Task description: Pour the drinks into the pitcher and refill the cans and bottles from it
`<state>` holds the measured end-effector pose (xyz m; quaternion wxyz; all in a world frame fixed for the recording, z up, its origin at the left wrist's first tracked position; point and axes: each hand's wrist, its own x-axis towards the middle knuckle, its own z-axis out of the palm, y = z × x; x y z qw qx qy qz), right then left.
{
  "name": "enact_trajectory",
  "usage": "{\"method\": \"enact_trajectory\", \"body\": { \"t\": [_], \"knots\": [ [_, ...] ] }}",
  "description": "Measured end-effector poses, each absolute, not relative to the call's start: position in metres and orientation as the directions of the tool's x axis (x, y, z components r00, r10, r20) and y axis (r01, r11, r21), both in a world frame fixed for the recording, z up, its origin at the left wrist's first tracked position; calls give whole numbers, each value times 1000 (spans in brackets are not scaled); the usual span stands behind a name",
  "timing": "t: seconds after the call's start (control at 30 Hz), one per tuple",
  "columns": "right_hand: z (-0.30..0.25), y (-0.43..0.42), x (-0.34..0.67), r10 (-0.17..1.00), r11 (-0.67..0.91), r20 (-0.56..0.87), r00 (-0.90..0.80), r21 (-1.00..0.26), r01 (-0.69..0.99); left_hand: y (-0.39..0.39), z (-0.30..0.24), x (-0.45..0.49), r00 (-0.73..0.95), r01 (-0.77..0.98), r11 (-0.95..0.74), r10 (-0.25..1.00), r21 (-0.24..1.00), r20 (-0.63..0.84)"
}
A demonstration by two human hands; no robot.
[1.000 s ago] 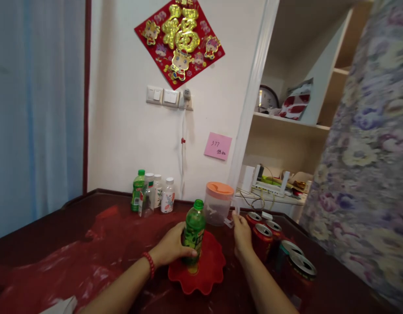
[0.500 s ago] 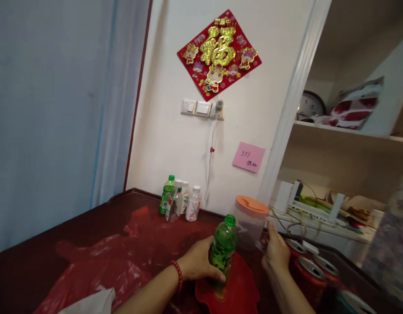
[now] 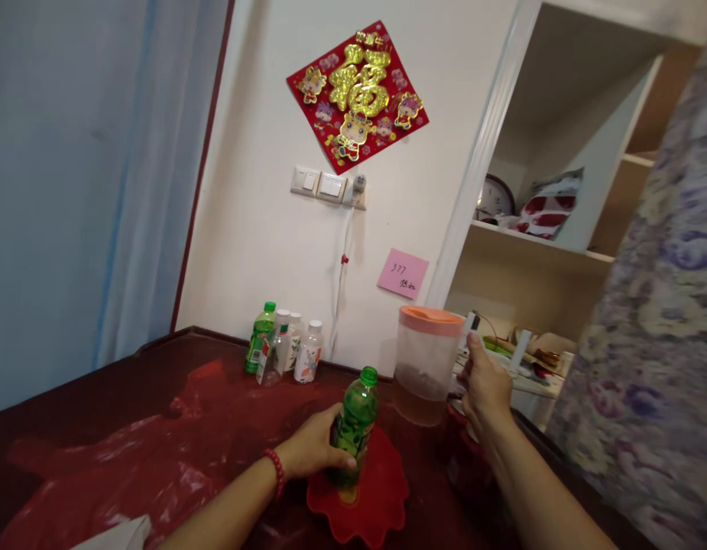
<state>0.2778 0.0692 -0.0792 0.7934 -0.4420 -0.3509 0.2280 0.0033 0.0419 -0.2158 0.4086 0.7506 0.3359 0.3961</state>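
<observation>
My left hand (image 3: pixel 310 449) is wrapped round an uncapped green plastic bottle (image 3: pixel 360 409). The bottle stands upright over a red scalloped mat (image 3: pixel 384 500); my fingers partly hide its base. To the right, my right hand (image 3: pixel 488 386) is closed on the handle of a clear plastic pitcher (image 3: pixel 425 363) with an orange lid. Raised slightly off the table, the pitcher is nearly upright, a little behind and to the right of the bottle. Its handle is mostly hidden by my fingers.
Several bottles, among them a green-capped bottle (image 3: pixel 260 340) and a white-capped bottle (image 3: pixel 308 355), stand by the wall. A crumpled red plastic bag (image 3: pixel 158 458) spreads over the left of the dark table. A red can (image 3: pixel 465 451) sits under my right forearm. A floral curtain (image 3: pixel 645 305) hangs right.
My right hand has lifted the pitcher up from the table. My left hand still holds the green bottle on the mat. The view has turned to the right.
</observation>
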Motion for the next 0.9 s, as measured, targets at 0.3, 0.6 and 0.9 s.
{"method": "enact_trajectory", "body": {
  "t": [0.3, 0.6, 0.9],
  "knots": [
    [-29, 22, 307, 725, 527, 530, 440, -838, 140, 44, -216, 2, 424, 283, -463, 846, 840, 323],
    [-11, -7, 310, 764, 468, 547, 342, -835, 291, 40, -216, 2, 396, 302, -468, 854, 831, 337],
    [-5, -13, 291, 764, 409, 602, 231, -730, 548, 41, -219, 1, 386, 333, -476, 857, 814, 343]
  ]
}}
